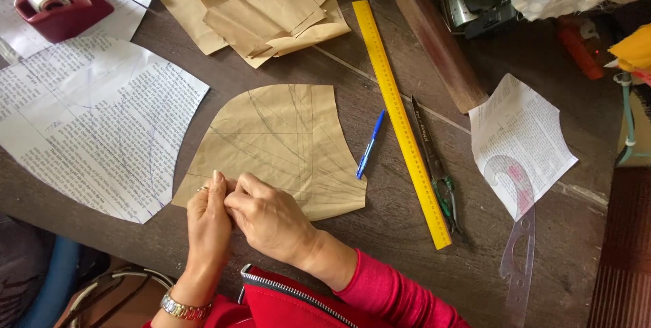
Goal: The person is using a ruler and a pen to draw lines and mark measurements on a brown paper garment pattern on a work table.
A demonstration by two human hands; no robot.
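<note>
Both hands are at the lower left edge of the brown paper pattern piece (285,145), which lies flat mid-table and is marked with pencil lines and curves. Left hand (209,216) and right hand (268,216) are pressed together, fingertips pinched shut at the paper's edge. Whatever sits between the fingers is hidden; I can't tell if it's only the paper or something small on it. The left wrist wears a metal watch band; the right sleeve is red.

Around it:
- Printed paper sheet (102,131) cut to a curve, just left of the pattern, not touching it.
- Blue pen (370,145) by the pattern's right edge.
- Yellow ruler (400,121) runs diagonally right of the pen, with scissors (434,165) just beside it.
- Clear curve template (519,246) overlaps a smaller printed sheet (519,134) at far right.
- Stack of brown paper pieces (261,6) at top centre.
- Red tape dispenser (61,9) at top left.
- Wooden block (441,43) top right of the ruler.
</note>
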